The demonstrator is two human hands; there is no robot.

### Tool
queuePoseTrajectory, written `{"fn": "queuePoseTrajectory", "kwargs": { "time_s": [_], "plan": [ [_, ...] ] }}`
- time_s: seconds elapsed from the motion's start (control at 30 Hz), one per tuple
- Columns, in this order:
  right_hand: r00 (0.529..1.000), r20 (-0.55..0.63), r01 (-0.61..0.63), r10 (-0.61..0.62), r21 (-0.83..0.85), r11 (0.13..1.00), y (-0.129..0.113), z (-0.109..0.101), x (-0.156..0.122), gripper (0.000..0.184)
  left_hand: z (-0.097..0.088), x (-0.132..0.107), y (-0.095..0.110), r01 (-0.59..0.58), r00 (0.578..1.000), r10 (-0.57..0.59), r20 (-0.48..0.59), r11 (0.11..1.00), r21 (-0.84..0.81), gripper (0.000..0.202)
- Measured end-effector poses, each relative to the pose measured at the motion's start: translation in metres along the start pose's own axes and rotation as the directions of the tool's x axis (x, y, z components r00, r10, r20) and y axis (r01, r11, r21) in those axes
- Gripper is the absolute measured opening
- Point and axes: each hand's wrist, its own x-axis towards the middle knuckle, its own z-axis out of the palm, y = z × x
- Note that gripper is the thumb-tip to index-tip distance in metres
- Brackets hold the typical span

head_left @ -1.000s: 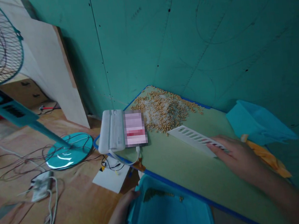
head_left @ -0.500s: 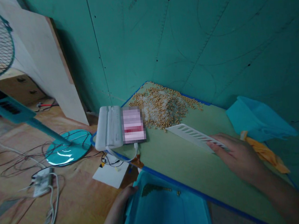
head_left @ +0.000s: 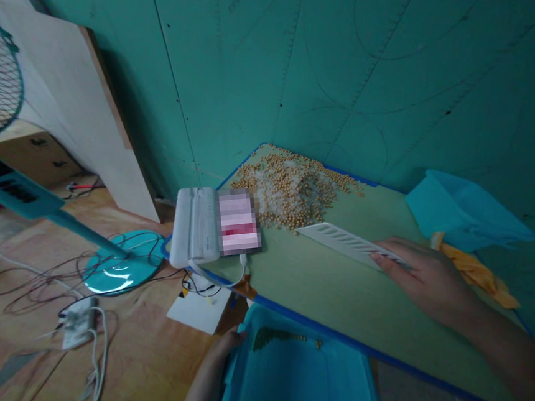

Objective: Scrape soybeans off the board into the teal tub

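My right hand (head_left: pixel 417 275) is closed around one end of a white slotted plastic strip (head_left: pixel 341 241), held low over the green tabletop (head_left: pixel 333 307). The strip's far tip points at the near edge of a heap of yellowish soybeans mixed with white grains (head_left: pixel 289 189). Below the table's front edge, my left hand (head_left: pixel 231 344) grips the left rim of a blue plastic bin (head_left: pixel 297 382); most of its fingers are hidden behind the wall. A few beans and a dark greenish patch lie inside the bin near its table-side wall.
Left of the heap sit a white device (head_left: pixel 193 225) and a blurred-out screen (head_left: pixel 238 222) with a white cable. A blue container (head_left: pixel 465 208) and orange cloth (head_left: pixel 479 269) lie at the right. A fan base (head_left: pixel 125 263), cords and a power strip (head_left: pixel 79 323) occupy the floor.
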Motion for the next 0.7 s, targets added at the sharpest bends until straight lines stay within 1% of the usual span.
{"fn": "queuePoseTrajectory", "kwargs": {
  "time_s": [0.07,0.13,0.27,0.43,0.5,0.57,0.6,0.7],
  "plan": [
    [1.000,0.006,0.004,-0.004,0.001,1.000,0.000,0.000,0.000,0.019,0.002,0.007,0.002,0.020,0.999,-0.020,0.033,0.999,-0.026,0.018],
    [1.000,0.010,0.016,-0.016,-0.003,1.000,0.000,-0.001,0.001,0.019,0.005,0.008,0.004,0.037,0.998,-0.033,0.057,0.998,-0.059,0.018],
    [0.999,0.026,0.028,-0.027,-0.007,1.000,-0.001,-0.002,0.002,0.020,0.010,-0.002,0.010,0.036,0.998,-0.027,0.058,0.987,-0.156,0.015],
    [0.997,0.062,0.049,-0.049,0.008,0.999,0.000,-0.005,0.006,0.021,0.014,-0.017,0.019,-0.001,1.000,0.000,-0.004,0.965,-0.261,0.014],
    [0.993,0.084,0.082,-0.082,0.003,0.997,0.000,-0.007,0.007,0.021,0.015,-0.022,0.020,-0.019,0.999,0.008,-0.039,0.957,-0.290,0.013],
    [0.986,0.110,0.128,-0.127,-0.002,0.992,-0.001,-0.009,0.006,0.022,0.014,-0.028,0.018,-0.036,0.997,0.013,-0.076,0.950,-0.310,0.007],
    [0.981,0.125,0.151,-0.150,-0.003,0.988,-0.002,-0.009,0.005,0.022,0.013,-0.031,0.017,-0.041,0.996,0.012,-0.094,0.948,-0.316,0.008],
    [0.966,0.153,0.213,-0.207,-0.022,0.977,-0.004,-0.010,0.001,0.024,0.007,-0.031,0.015,-0.051,0.990,0.006,-0.140,0.945,-0.322,0.022]
  ]
}}
